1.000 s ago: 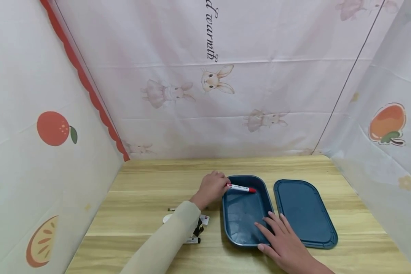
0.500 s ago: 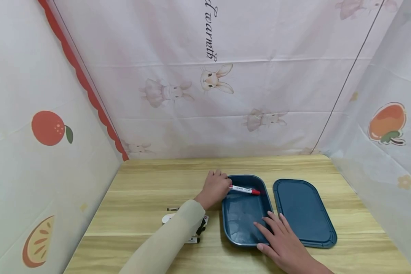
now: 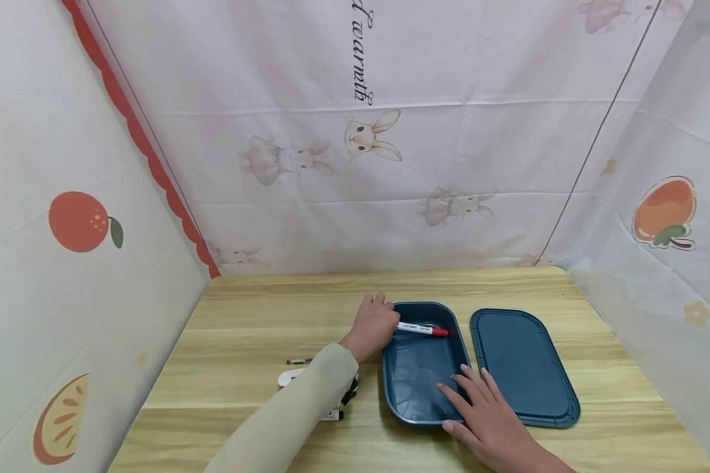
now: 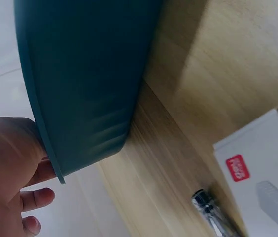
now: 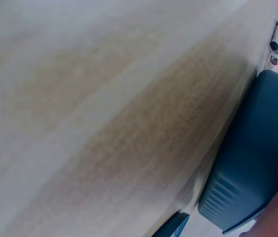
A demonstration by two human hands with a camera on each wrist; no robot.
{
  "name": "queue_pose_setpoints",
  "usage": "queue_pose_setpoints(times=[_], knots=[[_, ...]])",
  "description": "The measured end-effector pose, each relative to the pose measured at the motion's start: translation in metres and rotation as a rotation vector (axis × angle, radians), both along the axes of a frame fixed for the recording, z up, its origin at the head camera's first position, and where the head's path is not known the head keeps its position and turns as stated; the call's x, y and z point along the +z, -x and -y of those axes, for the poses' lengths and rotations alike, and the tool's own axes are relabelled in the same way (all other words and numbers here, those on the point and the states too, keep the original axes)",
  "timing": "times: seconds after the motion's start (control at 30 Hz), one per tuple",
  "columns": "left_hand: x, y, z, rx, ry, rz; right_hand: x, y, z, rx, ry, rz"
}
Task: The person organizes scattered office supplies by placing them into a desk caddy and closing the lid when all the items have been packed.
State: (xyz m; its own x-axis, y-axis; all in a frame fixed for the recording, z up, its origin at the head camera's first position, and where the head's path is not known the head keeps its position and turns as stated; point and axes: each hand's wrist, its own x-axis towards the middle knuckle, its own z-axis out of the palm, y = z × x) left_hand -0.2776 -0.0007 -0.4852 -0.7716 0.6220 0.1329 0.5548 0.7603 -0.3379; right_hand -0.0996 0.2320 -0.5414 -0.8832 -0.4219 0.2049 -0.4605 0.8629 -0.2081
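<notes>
A deep blue plastic box point(image 3: 419, 381) stands uncovered on the wooden table. My left hand point(image 3: 374, 328) reaches over its far left rim and pinches the end of a white marker point(image 3: 417, 328) with a red cap; that end is hidden by the fingers. The marker slants across the far part of the box, cap to the right. In the left wrist view, part of the left hand point(image 4: 11, 168) shows beside the box wall point(image 4: 85, 89), some fingers behind it. My right hand point(image 3: 488, 414) rests with outstretched fingers over the near right corner of the box.
The matching blue lid point(image 3: 526, 368) lies flat to the right of the box. Left of it, partly under the left sleeve point(image 3: 296, 407), are a white carton point(image 4: 262, 168), a dark-capped pen point(image 4: 205, 202) and a black-ended marker point(image 3: 333, 415). Printed cloth walls point(image 3: 355, 236) enclose the table.
My left hand has shifted slightly right with the marker, and the marker has sunk a little lower into the box. My right hand stays at the near right corner.
</notes>
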Motion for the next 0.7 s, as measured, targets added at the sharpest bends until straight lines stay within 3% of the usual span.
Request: queue_pose_setpoints(times=[0.3, 0.7], knots=[[-0.0008, -0.0021, -0.0055, 0.013, 0.066, -0.013, -0.0005, 0.0, 0.0017, -0.003, -0.009, 0.017], [-0.0036, 0.0001, -0.0061, 0.004, 0.036, -0.013, -0.0008, -0.0004, 0.0008, -0.01, -0.006, 0.022]])
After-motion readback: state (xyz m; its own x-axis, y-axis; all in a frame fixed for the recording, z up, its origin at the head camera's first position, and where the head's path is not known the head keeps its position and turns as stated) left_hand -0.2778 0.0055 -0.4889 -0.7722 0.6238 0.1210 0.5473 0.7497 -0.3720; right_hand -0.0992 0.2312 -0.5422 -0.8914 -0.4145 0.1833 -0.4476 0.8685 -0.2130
